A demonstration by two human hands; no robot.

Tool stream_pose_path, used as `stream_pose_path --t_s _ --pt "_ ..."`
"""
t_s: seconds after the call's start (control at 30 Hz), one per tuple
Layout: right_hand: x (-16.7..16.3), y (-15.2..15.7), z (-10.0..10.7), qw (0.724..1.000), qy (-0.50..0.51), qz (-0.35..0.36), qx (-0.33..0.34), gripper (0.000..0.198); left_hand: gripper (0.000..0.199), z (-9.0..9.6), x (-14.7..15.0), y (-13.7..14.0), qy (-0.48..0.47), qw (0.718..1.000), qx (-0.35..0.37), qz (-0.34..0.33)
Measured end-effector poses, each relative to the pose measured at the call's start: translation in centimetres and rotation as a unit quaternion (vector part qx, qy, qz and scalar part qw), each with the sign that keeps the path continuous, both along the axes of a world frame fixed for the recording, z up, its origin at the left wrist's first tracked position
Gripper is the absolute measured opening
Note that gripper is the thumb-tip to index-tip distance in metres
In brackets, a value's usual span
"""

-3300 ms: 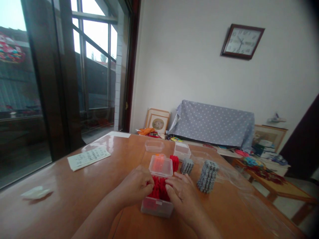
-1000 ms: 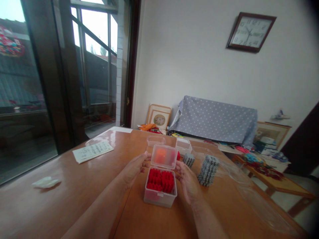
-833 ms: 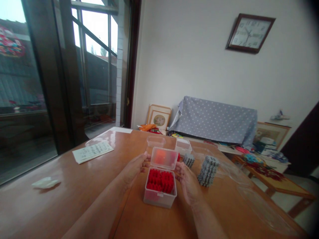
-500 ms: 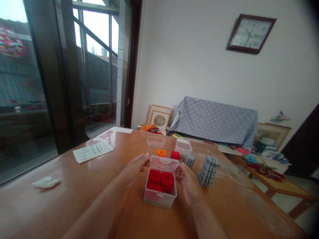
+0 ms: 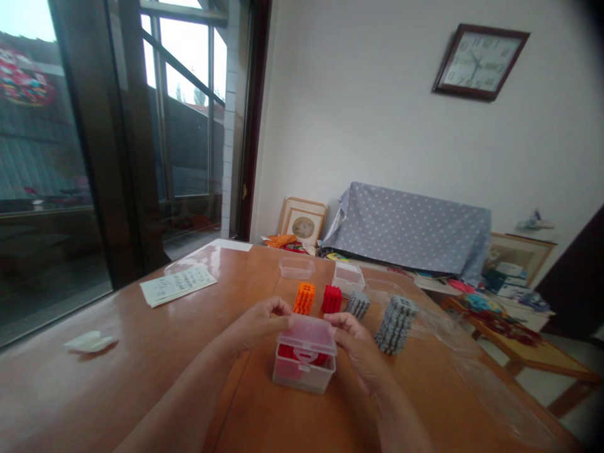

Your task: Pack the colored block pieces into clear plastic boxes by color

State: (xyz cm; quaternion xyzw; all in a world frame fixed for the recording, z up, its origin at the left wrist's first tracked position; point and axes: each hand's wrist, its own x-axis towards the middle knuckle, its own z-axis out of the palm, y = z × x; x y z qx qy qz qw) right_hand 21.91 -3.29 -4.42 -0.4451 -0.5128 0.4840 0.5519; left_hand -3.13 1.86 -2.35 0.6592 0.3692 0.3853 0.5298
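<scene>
At the near side of the table [image 5: 117, 390], two bare forearms are reaching in from the bottom edge, one on either side of a small clear plastic box [image 5: 302, 379]. The box is sitting upright on the wood, and red pieces [image 5: 287, 351] are showing inside it. Its hinged lid [image 5: 312, 333] is slanting over them, the front edge standing a little clear of the rim. The left hand [image 5: 265, 323] is touching the lid's left side near the back, its thumb and bent fingers standing only slightly apart. The right hand [image 5: 356, 340] is meeting the opposite side, thumb and forefinger close together, the other fingers curling loosely. I cannot tell whether either hand is pinching the lid or only pressing on it.

Off to the left, a crumpled white tissue [image 5: 90, 341] is lying alone. Just beyond the box, an orange stack [image 5: 304, 298], a red stack [image 5: 332, 299] and a short grey stack [image 5: 358, 305] are standing in a row, while a taller grey stack [image 5: 395, 325] is leaning slightly farther right. Some written sheets [image 5: 178, 285] are lying toward the window side. Behind the stacks, a clear tub [image 5: 297, 268] and an open clear container [image 5: 348, 280] are resting near the far edge. Past the table, a dotted cloth [image 5: 410, 226] is draping over something, and a clock [image 5: 481, 63] is hanging on the wall.
</scene>
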Motion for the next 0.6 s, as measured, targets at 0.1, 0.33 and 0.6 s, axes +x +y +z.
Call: stream_pose_path --t_s 0.1,0.33,0.6 --pt "-0.1 -0.2 0.3 0.999 -0.034 0.023 -0.006 0.032 0.033 -0.2 -0.1 -0.2 0.022 1.000 0.001 -0.022" --pt "-0.3 -0.6 0.4 0.991 -0.121 0.063 -0.004 0.034 0.056 -0.9 0.0 -0.2 0.007 0.993 -0.049 -0.105" --pt "0.1 -0.1 -1.1 0.990 -0.101 0.092 -0.018 0.073 0.065 -1.4 0.4 -0.2 0.048 0.996 0.007 -0.070"
